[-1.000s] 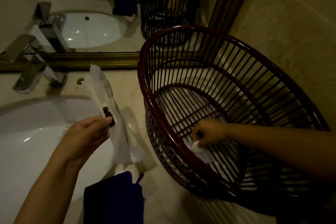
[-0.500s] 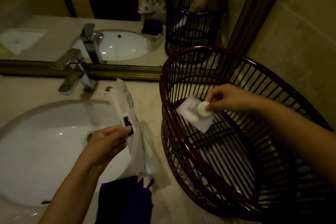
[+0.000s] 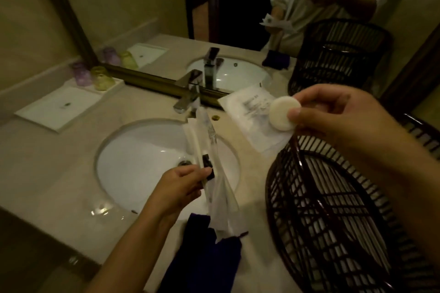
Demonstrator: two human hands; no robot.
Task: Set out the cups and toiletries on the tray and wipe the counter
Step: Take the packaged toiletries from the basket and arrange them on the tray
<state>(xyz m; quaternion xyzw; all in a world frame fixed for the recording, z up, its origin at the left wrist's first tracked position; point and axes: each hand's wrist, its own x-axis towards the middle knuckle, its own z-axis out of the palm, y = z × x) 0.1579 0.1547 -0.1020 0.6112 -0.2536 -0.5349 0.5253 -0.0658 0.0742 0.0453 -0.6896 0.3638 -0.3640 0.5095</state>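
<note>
While the right hand (image 3: 338, 116) pinches a round soap (image 3: 284, 113) and flat sachet (image 3: 254, 119) above the basket (image 3: 333, 209), left hand (image 3: 181, 188) grip clamps long wrapped packets (image 3: 209, 164) over the sink (image 3: 142, 157); tray (image 3: 59, 109) far left on desk.

Two cups at far left: one purple (image 3: 82, 75), one yellow-green (image 3: 102, 78). One white tray (image 3: 57, 112). One basin (image 3: 142, 162). One faucet (image 3: 189, 91). One dark slatted basket (image 3: 333, 221). One round soap (image 3: 283, 113). One flat sachet (image 3: 250, 112). One blue cloth (image 3: 202, 257). Long wrapped packets (image 3: 212, 173) in left hand, count unclear.
</note>
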